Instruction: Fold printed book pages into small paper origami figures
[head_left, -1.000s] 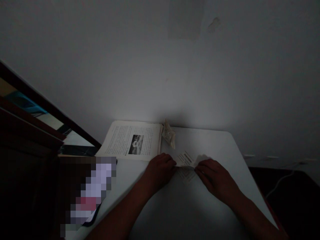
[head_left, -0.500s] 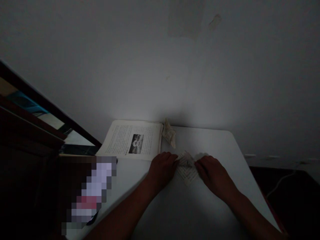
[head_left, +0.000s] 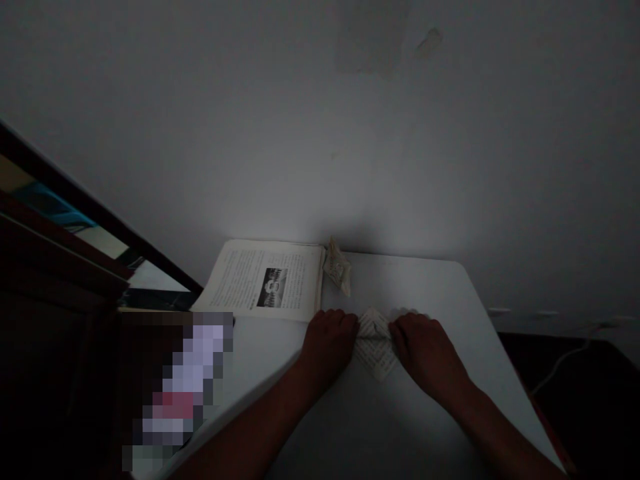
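Clearly, the wall [head_left: 250, 153] is the largest thing before us, rising at twelve o'clock beyond our work, and it is dim enough that we should judge edges by touch as much as by sight. Below it the pale tabletop [head_left: 425, 280] gives us a flat surface to press against. An open book [head_left: 240, 280] lies on it at ten o'clock from our work, and a bright object, blurred over [head_left: 193, 373], sits between eight and nine; both leave our elbows room.

Our hands come next: the left hand [head_left: 330, 343] at nine o'clock, the right hand [head_left: 423, 343] at three, fingers curled and nearly closed, each apparently pinching a side of the folded paper [head_left: 379, 360]. We cannot make out the thumbs. The paper lies between them near the middle of the tabletop, diamond-like, one point towards twelve and the other towards six, with a raised fold running across from nine to three.

To work this fold well, we would do best to pull evenly towards nine and three, since a stronger tug on one side would likely skew it. We ought to line up the points before pressing, then firm the crease from its middle outwards, gently, as thin printed paper may tear. The smaller paper figure [head_left: 339, 270] at eleven o'clock, beside the book, is best left unbumped.
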Demonstrator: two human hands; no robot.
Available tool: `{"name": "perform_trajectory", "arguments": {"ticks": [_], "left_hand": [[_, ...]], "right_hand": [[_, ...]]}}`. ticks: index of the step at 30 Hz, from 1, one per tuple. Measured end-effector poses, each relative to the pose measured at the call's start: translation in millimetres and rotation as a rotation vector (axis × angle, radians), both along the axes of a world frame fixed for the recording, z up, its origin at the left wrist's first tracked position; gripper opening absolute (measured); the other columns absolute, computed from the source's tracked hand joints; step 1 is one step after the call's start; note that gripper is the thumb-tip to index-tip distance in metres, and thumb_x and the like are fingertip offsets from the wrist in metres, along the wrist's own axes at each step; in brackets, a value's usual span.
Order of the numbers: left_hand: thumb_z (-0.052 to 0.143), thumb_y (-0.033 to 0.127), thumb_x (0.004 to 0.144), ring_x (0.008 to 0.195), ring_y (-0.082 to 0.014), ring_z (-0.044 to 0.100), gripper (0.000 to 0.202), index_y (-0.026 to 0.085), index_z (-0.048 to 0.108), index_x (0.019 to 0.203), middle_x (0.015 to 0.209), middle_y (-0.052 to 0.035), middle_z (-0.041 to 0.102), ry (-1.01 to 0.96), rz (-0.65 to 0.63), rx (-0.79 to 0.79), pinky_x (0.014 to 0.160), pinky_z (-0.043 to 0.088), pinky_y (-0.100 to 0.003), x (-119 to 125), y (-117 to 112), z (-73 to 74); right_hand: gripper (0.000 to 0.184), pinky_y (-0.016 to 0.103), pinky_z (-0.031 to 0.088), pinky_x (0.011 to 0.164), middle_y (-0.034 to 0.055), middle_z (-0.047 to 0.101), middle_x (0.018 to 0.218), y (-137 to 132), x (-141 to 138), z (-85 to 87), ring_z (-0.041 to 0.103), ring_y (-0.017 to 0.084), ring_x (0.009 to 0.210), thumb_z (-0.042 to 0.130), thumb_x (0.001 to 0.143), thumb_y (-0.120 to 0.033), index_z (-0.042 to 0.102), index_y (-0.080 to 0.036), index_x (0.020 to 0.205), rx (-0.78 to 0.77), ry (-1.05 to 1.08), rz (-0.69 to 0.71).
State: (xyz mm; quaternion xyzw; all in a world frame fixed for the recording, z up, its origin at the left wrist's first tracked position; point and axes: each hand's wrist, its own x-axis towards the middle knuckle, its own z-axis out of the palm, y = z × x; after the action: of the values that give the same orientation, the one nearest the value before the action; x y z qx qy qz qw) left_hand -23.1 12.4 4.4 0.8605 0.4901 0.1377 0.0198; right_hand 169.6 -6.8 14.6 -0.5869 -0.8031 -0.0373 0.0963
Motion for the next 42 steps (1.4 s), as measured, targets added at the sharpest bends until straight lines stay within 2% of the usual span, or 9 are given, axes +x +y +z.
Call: {"name": "perform_trajectory", "arguments": {"ticks": [12, 19, 27, 42], "left_hand": [[0.046, 0.012, 0.085, 0.071, -0.0213, 0.054, 0.012, 0.018, 0.055, 0.089, 0.077, -0.0035, 0.058, 0.077, 0.004, -0.018, 0.067, 0.042, -0.034, 4.2, -6.1, 1.5], [0.047, 0.013, 0.084, 0.072, -0.0213, 0.055, 0.01, 0.018, 0.055, 0.088, 0.078, -0.0036, 0.058, 0.085, 0.002, -0.02, 0.067, 0.042, -0.035, 5.0, -6.5, 2.8], [0.046, 0.013, 0.085, 0.073, -0.0214, 0.055, 0.012, 0.017, 0.055, 0.091, 0.079, -0.0044, 0.058, 0.079, 0.0, -0.016, 0.069, 0.042, -0.036, 5.7, -6.3, 3.0], [0.046, 0.012, 0.083, 0.072, -0.0208, 0.056, 0.013, 0.018, 0.055, 0.089, 0.078, -0.0043, 0.059, 0.074, 0.002, -0.016, 0.069, 0.042, -0.035, 4.6, -6.2, 2.9]], "right_hand": [[0.025, 0.035, 0.031, 0.067, 0.0074, 0.061, 0.073, -2.6, -7.1, 2.1, 0.055, 0.023, 0.071, 0.04, 0.089, -0.025, 0.057, -0.018, 0.073, 0.0, -0.083, -0.065], [0.024, 0.035, 0.031, 0.066, 0.0073, 0.061, 0.071, -2.6, -8.5, 1.4, 0.055, 0.023, 0.07, 0.041, 0.088, -0.024, 0.057, -0.018, 0.071, 0.055, -0.062, -0.059], [0.024, 0.035, 0.032, 0.067, 0.008, 0.062, 0.075, -2.3, -10.0, 2.9, 0.056, 0.024, 0.073, 0.042, 0.089, -0.027, 0.058, -0.018, 0.073, 0.021, -0.082, -0.083], [0.024, 0.034, 0.033, 0.066, 0.0071, 0.06, 0.071, -1.3, -7.9, -0.2, 0.055, 0.022, 0.07, 0.043, 0.087, -0.028, 0.058, -0.018, 0.072, 0.063, -0.055, -0.067]]}}
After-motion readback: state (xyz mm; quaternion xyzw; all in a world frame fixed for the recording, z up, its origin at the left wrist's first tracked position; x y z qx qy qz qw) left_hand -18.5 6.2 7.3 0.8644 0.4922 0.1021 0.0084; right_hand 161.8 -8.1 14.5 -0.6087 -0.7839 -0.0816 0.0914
